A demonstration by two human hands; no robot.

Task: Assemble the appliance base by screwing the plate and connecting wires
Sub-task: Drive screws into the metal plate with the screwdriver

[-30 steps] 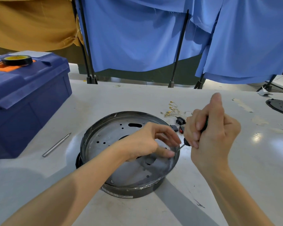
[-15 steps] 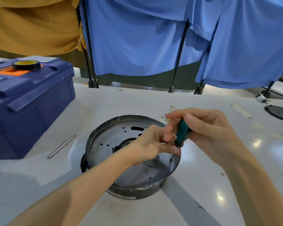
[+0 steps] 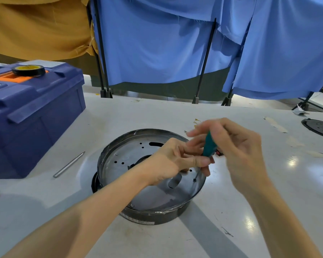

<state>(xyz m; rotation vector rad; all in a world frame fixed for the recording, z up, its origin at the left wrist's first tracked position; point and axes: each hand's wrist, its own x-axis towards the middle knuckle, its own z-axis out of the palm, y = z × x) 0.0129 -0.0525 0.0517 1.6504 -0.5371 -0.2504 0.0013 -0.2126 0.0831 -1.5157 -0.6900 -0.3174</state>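
The round dark metal appliance base (image 3: pixel 153 216) sits at the middle of the white desk (image 3: pixel 250 211), its thin silver perforated plate (image 3: pixel 123 164) seated inside the rim. The plate is judged stiff, light, sharp-edged sheet, best steadied at the rim. The small screw (image 3: pixel 194 180) near its edge looks easily dropped. The green-handled screwdriver (image 3: pixel 209 145) bears on it. The right hand (image 3: pixel 239 151) curls its fingers round the handle, and the left hand (image 3: pixel 172 162) pinches the shaft. A blue plastic toolbox (image 3: pixel 32 112) stands well left.
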